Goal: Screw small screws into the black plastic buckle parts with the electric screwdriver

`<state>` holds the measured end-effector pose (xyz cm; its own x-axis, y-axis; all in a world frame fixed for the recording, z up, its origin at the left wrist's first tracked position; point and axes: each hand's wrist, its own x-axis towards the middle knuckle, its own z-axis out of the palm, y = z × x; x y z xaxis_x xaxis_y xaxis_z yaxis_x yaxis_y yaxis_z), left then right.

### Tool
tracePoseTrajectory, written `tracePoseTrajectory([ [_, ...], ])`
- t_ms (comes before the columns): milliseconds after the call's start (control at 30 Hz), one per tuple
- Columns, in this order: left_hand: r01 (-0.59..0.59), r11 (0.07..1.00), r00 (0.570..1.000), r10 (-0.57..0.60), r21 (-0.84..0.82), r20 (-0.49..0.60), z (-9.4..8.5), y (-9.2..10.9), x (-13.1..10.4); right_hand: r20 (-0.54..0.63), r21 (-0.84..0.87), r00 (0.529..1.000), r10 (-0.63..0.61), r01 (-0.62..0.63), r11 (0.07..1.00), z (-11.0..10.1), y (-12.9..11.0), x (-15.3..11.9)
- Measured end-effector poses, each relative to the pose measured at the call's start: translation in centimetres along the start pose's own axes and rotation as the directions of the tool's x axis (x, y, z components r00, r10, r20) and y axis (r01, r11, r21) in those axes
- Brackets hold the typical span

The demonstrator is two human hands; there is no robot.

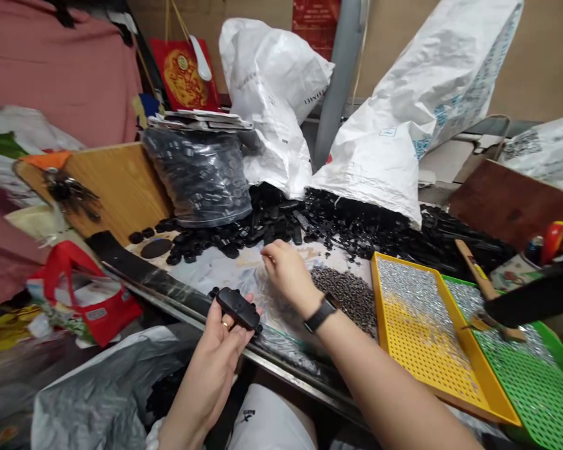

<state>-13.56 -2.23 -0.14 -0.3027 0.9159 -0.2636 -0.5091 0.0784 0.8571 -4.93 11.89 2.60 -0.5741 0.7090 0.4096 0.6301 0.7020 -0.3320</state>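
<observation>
My left hand [225, 344] is closed around a black oblong plastic piece [238, 307] with small round wheel-like knobs at its corners. It holds the piece over the front edge of the bench. Further in, my right hand [288, 275] hovers above the bench top with its fingers drawn together. Whether anything is between those fingertips is hidden. Just beyond it lies a long heap of loose black plastic parts [291, 220]. Right of that hand is a pile of small dark metallic bits [347, 294].
A yellow tray [490, 403] and a green tray [544, 406] of small silvery pieces sit at right, a wooden-handled brush [476, 269] over the green one. White sacks [370, 162] and a clear bag of black parts [201, 175] stand behind. A grey bag [107, 387] hangs below.
</observation>
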Motion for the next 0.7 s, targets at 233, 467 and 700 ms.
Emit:
tracePoseTrajectory([
  [233, -0.063, 0.992, 0.991, 0.050, -0.109, -0.120, -3.6, 1.6, 0.3, 0.088, -0.115, 0.995, -0.053, 0.063, 0.991, 7.9, -3.6, 6.6],
  [467, -0.095, 0.984, 0.983, 0.070, -0.151, -0.168, -5.2, 1.8, 1.2, 0.151, -0.127, 0.968, -0.202, 0.222, 0.967, 11.4, -8.3, 9.3],
  [700, -0.095, 0.989, 0.979, 0.072, -0.115, -0.192, -6.8, 2.8, 0.3, 0.235, -0.081, 0.938, -0.253, 0.279, 0.957, 13.0, -9.4, 8.7],
])
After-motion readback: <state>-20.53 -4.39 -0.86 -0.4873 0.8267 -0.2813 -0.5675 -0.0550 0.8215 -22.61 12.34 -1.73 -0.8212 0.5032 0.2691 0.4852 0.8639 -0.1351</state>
